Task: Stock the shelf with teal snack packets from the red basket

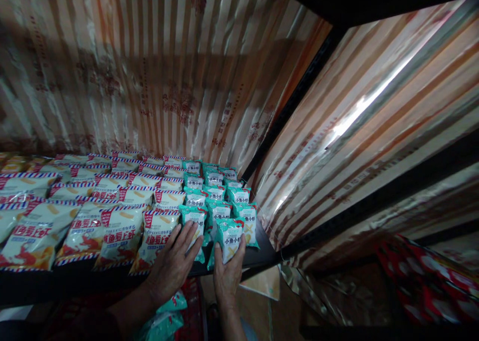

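Observation:
My right hand [229, 273] grips a teal-and-white snack bag [230, 238] by its sides, thumb on the left and fingers on the right, at the front of the shelf. My left hand [175, 261] rests with stretched fingers on the front of another teal snack bag [195, 216] just to its left. Several more teal bags [215, 178] stand in rows behind both hands. Left of them, rows of white snack bags [119, 233] with red lettering and striped edges fill the shelf; one of these [159, 231] sits right beside my left hand.
The dark shelf [264, 253] ends at a black upright post [292, 96] on the right. Striped plastic sheeting [149, 71] hangs behind and to the right. Below lie more teal bags [168, 316] by a red crate [194, 311]. Red packages [430, 281] sit at the lower right.

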A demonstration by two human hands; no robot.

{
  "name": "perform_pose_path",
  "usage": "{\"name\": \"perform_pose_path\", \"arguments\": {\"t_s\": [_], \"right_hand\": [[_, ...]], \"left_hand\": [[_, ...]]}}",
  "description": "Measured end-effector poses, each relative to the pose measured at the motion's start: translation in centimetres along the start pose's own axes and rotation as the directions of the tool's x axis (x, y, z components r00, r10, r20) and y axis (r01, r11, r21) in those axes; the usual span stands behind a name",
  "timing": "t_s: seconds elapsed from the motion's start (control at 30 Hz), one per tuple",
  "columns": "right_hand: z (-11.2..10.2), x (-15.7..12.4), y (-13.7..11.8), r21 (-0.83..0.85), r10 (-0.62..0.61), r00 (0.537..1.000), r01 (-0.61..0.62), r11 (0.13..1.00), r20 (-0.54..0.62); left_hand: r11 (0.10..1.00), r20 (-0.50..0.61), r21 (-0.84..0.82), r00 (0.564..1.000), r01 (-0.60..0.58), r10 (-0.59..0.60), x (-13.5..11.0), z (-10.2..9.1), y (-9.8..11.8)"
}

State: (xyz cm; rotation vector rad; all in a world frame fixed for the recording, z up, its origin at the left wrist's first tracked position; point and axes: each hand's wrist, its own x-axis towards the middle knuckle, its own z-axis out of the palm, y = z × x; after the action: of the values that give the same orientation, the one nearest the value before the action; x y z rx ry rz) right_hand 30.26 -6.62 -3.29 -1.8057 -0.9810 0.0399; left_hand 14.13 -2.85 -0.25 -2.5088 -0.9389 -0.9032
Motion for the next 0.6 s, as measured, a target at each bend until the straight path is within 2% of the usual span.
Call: {"name": "perform_pose_path", "arguments": {"t_s": [0.23, 0.6], "right_hand": [[-0.07, 0.09, 0.01, 0.013, 0.005, 1.0, -0.005, 1.0, -0.006], [-0.42, 0.23, -0.52, 0.029, 0.014, 1.0, -0.014, 0.999, -0.006]], "left_hand": [[1.0, -0.006, 0.002, 1.0, -0.016, 0.016, 0.13, -0.29, -0.12], [0.999, 0.047, -0.017, 0.998, -0.032, 0.033, 0.78, -0.93, 0.64]]}}
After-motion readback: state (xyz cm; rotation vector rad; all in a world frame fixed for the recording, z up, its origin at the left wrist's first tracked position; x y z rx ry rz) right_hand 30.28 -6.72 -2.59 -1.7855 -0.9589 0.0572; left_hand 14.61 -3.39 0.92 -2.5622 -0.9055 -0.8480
